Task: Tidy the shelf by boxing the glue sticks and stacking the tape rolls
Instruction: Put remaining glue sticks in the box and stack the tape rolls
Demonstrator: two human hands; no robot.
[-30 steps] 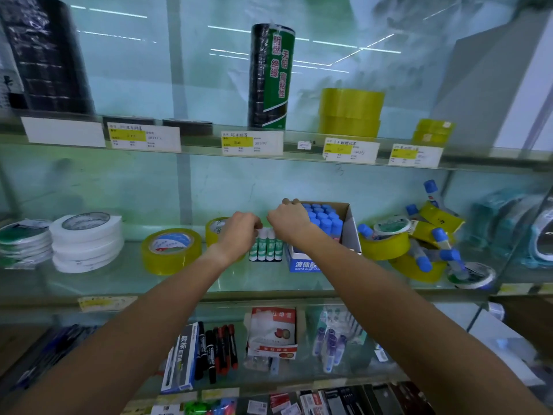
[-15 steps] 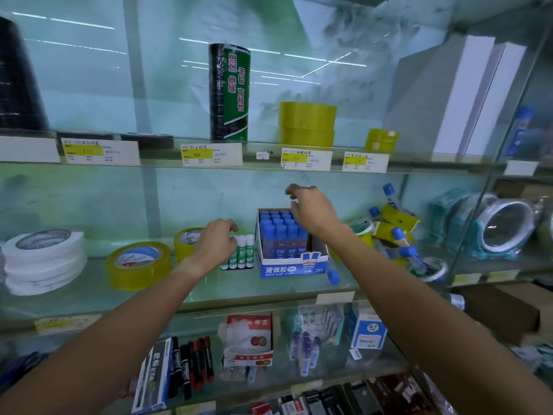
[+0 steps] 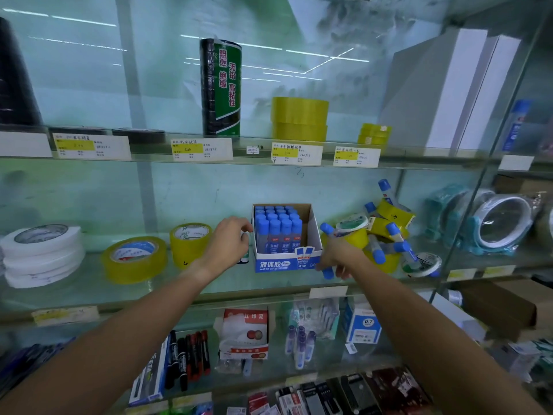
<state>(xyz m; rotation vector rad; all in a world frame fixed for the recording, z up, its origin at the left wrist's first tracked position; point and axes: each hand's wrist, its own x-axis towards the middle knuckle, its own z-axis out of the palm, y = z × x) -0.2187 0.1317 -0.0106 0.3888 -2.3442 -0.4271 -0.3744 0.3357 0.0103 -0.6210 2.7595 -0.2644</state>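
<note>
An open blue-and-white box (image 3: 285, 262) of blue-capped glue sticks stands on the middle glass shelf. My right hand (image 3: 339, 257) is at the box's right front corner, fingers closed on a loose blue-capped glue stick (image 3: 328, 274). My left hand (image 3: 227, 244) is left of the box, fingers curled over small green-and-white glue sticks (image 3: 245, 257), which are mostly hidden. Right of the box is a jumbled pile of yellow tape rolls (image 3: 392, 212) with several glue sticks (image 3: 375, 250). To the left are a flat yellow tape roll (image 3: 134, 259), a taller yellow one (image 3: 188, 241) and stacked white rolls (image 3: 42, 253).
The upper shelf holds a black-and-green wrapped roll stack (image 3: 221, 88), stacked yellow tape (image 3: 299, 118) and small yellow rolls (image 3: 374, 133). Teal-wrapped tape rolls (image 3: 493, 226) stand at the far right. Markers (image 3: 188, 357) and packets lie on the lower shelf.
My right hand came down from the back top of the box to its right front corner and closed on the loose glue stick. My left hand stayed by the small sticks.
</note>
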